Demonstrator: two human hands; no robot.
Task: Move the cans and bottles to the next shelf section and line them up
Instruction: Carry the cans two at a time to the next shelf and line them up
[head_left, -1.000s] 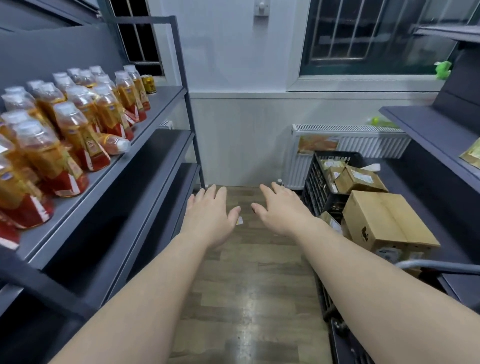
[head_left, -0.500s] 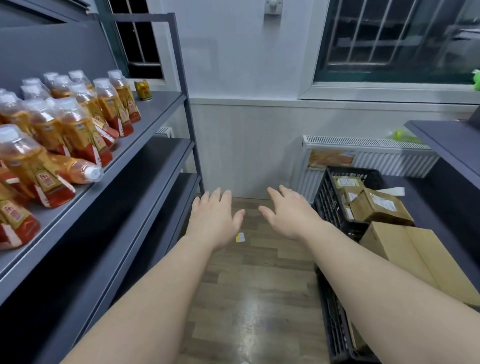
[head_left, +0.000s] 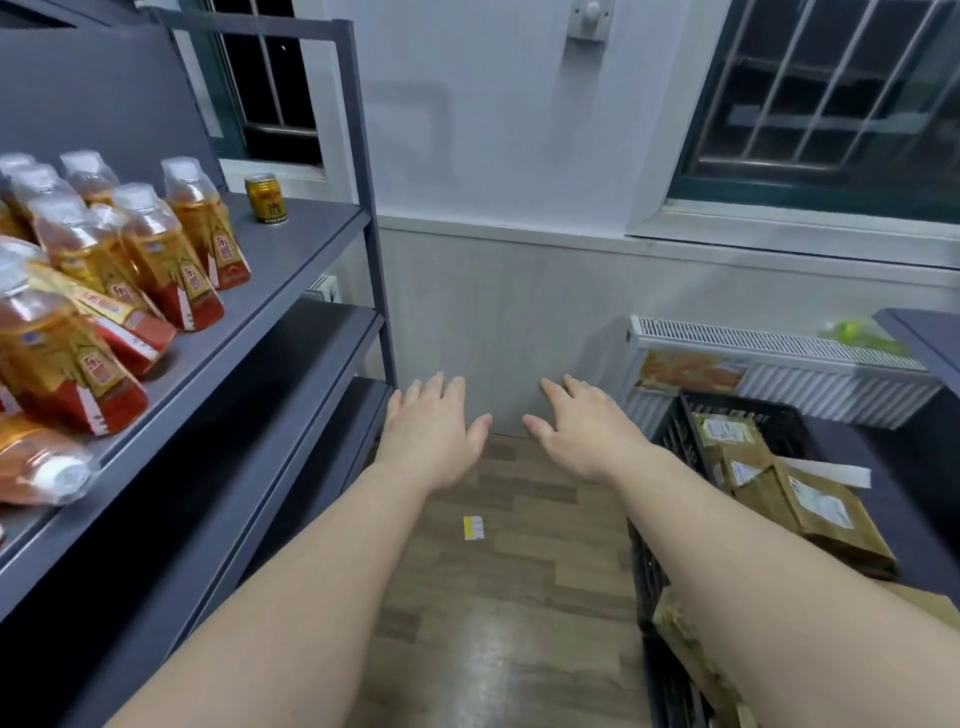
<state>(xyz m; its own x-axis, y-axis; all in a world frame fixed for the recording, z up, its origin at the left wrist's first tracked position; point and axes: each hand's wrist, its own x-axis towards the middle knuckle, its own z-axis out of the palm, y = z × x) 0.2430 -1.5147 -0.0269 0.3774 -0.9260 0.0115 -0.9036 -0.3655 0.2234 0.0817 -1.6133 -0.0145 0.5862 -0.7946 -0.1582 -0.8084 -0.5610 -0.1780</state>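
Both hands out front, fingers spread, holding nothing: left hand (head_left: 434, 434), right hand (head_left: 582, 431). Bottles (head_left: 145, 260) crowd the shelf (head_left: 291, 270) at nine o'clock, a can (head_left: 266, 199) beyond them. At three o'clock, a black crate (head_left: 670, 436) holds cardboard boxes (head_left: 789, 499).

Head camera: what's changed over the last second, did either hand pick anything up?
Only the view moved: it advanced down the aisle, so the bottles slid left, some out of frame, and the gold can now looks nearer. Nothing was taken hold of or let go. The left hand and right hand stay outstretched side by side, fingers relaxed, holding nothing; bottles and can remain on the top shelf.
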